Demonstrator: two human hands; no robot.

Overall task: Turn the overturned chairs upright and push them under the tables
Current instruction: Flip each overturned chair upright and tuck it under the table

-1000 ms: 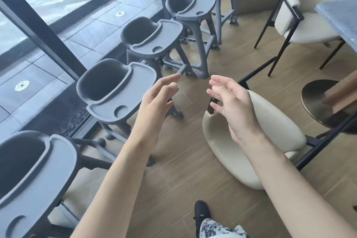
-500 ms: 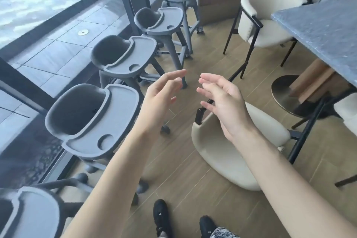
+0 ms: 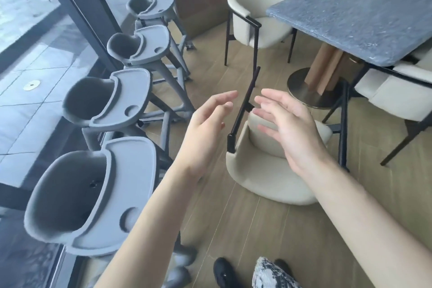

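An overturned cream chair (image 3: 264,170) with black metal legs lies on its side on the wooden floor, one leg (image 3: 245,100) sticking up toward me. My left hand (image 3: 205,131) hovers just left of that leg, fingers relaxed, holding nothing. Above the chair's seat my right hand (image 3: 289,128) is stretched out, fingers straight and spread, touching nothing. The grey stone table (image 3: 364,9) stands at the right on a round metal base (image 3: 304,89).
A row of grey high chairs (image 3: 112,105) lines the window on the left. An upright cream chair (image 3: 257,16) stands at the table's far end, another (image 3: 397,86) at the right. My feet (image 3: 224,273) are at the bottom.
My view has swung right and nearer, bringing the table and more chairs into sight. Both hands stay raised and empty, now closer over the overturned chair.
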